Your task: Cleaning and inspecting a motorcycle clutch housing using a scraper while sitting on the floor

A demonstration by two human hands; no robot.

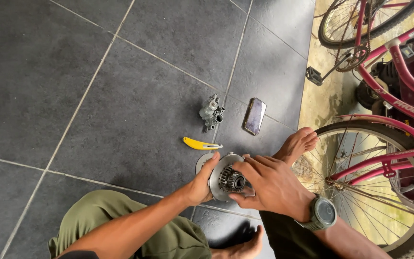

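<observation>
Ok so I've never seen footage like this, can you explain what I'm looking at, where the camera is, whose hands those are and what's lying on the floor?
There is no machine here, just a person sitting on a dark tiled floor. The single picture comes from a camera worn on their head, looking down, so the arms, knees and bare feet you see are their own.

Both hands hold a round metal part with a toothed gear in its middle. The left hand grips its edge, and the right hand, which has a watch at the wrist, rests its fingers over the front.

On the floor just beyond lie a yellow-handled cutter, a small grey metal engine-like part and a phone. A second metal disc peeks out behind the left hand. Pink bicycles stand on the right.
</observation>
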